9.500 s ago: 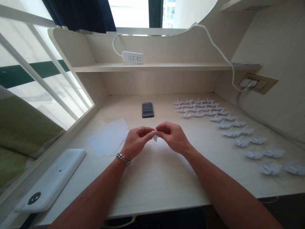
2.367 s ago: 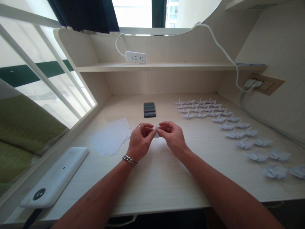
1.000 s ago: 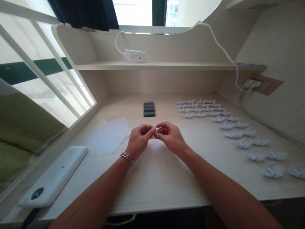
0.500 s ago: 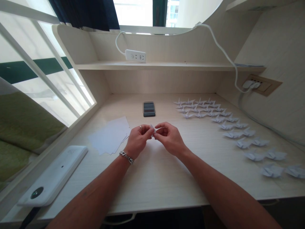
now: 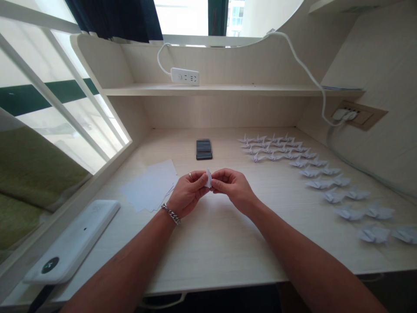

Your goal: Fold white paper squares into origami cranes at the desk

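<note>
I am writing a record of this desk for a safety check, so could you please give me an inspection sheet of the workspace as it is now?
Surface: pale wooden desk, shelf above it.
Job's things: small folded paper held between both hands; loose white sheets to the left; rows of paper cranes on the right.
Clutter: dark phone behind the hands; flat white device at the left edge.
Grippers: left hand and right hand both pinch the paper.
Cables: white cord runs down to the wall socket; power strip on the shelf.
Surroundings: dark curtain, bright window, white railing on the left.
</note>
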